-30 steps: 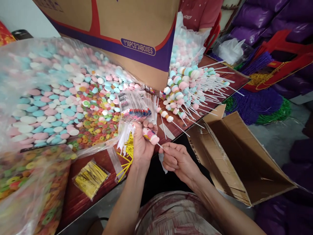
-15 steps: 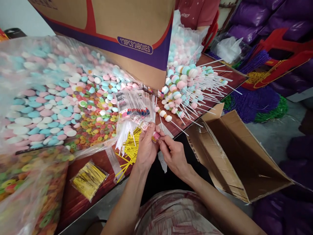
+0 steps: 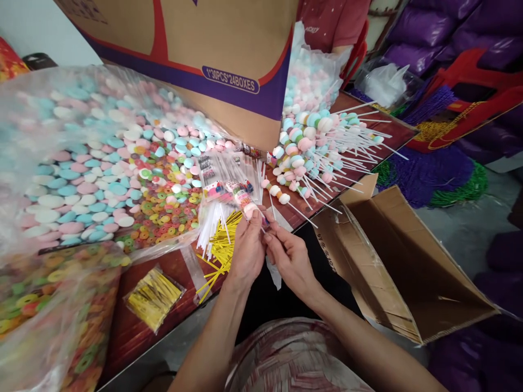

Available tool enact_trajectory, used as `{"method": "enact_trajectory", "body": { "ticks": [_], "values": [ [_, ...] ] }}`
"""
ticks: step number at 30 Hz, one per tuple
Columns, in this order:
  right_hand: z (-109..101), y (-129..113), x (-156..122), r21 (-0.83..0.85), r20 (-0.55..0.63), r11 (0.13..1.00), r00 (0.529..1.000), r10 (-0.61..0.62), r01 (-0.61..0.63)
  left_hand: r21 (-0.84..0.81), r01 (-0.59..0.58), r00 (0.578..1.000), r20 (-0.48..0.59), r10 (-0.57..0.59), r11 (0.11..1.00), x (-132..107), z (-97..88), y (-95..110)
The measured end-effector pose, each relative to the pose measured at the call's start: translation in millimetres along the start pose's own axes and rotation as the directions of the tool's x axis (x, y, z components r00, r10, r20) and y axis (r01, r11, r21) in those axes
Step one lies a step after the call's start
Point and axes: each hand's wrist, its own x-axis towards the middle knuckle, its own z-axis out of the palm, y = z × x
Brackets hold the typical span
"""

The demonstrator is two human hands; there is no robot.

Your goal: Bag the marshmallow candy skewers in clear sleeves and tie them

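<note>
My left hand [image 3: 247,251] is closed around a candy skewer in a clear printed sleeve [image 3: 243,199], which sticks up and to the left from the fingers. My right hand [image 3: 288,257] meets it at the fingertips and pinches the lower end of the same skewer. Both hands hover over the near edge of the red-brown table [image 3: 134,321]. Just left of them lie loose yellow twist ties [image 3: 223,246] and white sticks [image 3: 207,224]. A stack of clear sleeves [image 3: 229,174] lies just beyond the hands.
A heap of finished candy skewers [image 3: 314,147] lies at the right end of the table. Big plastic bags of pastel discs [image 3: 81,158] and coloured rings [image 3: 163,209] fill the left. A packet of yellow ties [image 3: 153,296], a printed carton [image 3: 220,60], an open cardboard box [image 3: 404,261], and a person in red [image 3: 330,24] behind.
My right hand rose from below the table edge and closed in on the left hand. The skewer went further into the sleeve and now points up and left.
</note>
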Motion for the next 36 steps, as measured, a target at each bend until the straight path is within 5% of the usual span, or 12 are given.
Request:
{"method": "enact_trajectory", "body": {
  "ticks": [5,10,15,19,22,25,29,32,36],
  "values": [
    [-11,-7,-11,0.041,0.103,0.993,0.989,0.109,-0.113,0.008,-0.005,0.999,0.045,0.004,1.000,-4,-2.8,-1],
    [-8,-2,-12,0.214,0.068,0.967,0.989,0.128,-0.140,0.111,-0.004,0.999,0.042,0.000,0.994,-12,-2.1,-7],
    [-4,-6,-9,0.203,0.104,0.970,0.988,0.118,-0.137,0.169,0.032,0.997,0.058,-0.042,0.985,-20,-4.5,-8],
    [-4,-10,-6,0.361,0.035,0.919,0.987,0.154,-0.156,0.236,-0.038,0.995,0.099,0.015,0.971,-24,-1.6,-11],
    [-4,-12,-7,0.544,0.031,0.811,0.971,0.238,-0.216,0.138,-0.017,0.983,0.181,-0.009,0.990,-27,-1.0,-10],
    [-3,-16,-8,0.559,0.148,0.769,0.950,0.276,-0.311,0.006,0.092,0.973,0.212,-0.091,0.996,-34,-5.5,0],
    [6,-20,-6,0.306,0.296,0.909,0.936,0.191,-0.282,-0.058,0.035,0.997,0.072,-0.030,0.998,-43,-15.8,18],
    [15,-18,-2,-0.099,0.393,0.994,0.919,-0.012,0.055,-0.083,-0.098,0.994,-0.066,0.093,0.992,-44,-26.0,35],
    [20,-8,4,-0.574,0.389,0.687,0.886,-0.251,0.446,-0.005,-0.273,0.926,-0.272,0.261,0.962,-38,-47.3,58]
  ]
}}
